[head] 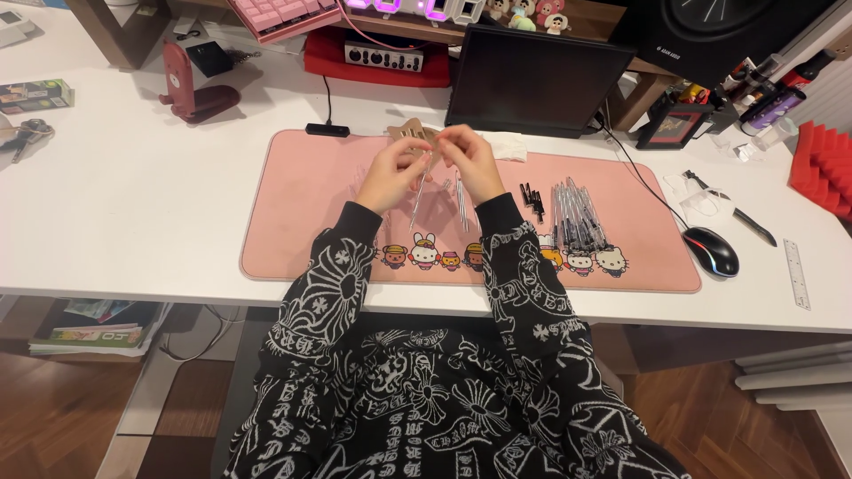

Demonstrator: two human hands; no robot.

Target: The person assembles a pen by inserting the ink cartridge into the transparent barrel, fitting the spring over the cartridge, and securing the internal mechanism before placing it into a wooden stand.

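Your left hand [390,173] and right hand [470,160] are both raised over the back-centre of the pink mat [302,204], fingertips nearly meeting. Left grip is pinched on a clear pen barrel [419,191] that hangs down from the fingers, tip toward you, slightly tilted. Right grip: fingers curled and pressed together near the barrel's top; can't tell whether they pinch a small part or just touch the barrel. Both wrists bent inward, forearms in black-and-white patterned sleeves running back to the near table edge.

On the mat just below your right hand: a couple more clear barrels [461,204], lying roughly front-to-back. To the right, a few small black caps [532,200], then a bigger heap of assembled pens [577,217] w/ dark tips, toward the mat's right end. Behind your hands, a tan cardboard piece [413,133] and a white tissue [508,145], at the mat's back edge.

Packages etc.: a flat green box [35,93] at the far-left table edge; a red box w/ a silver-faced unit [382,58] at the back, under the shelf. Black mouse [710,251] sits right of the mat, clear ruler [796,273] near the right front corner.
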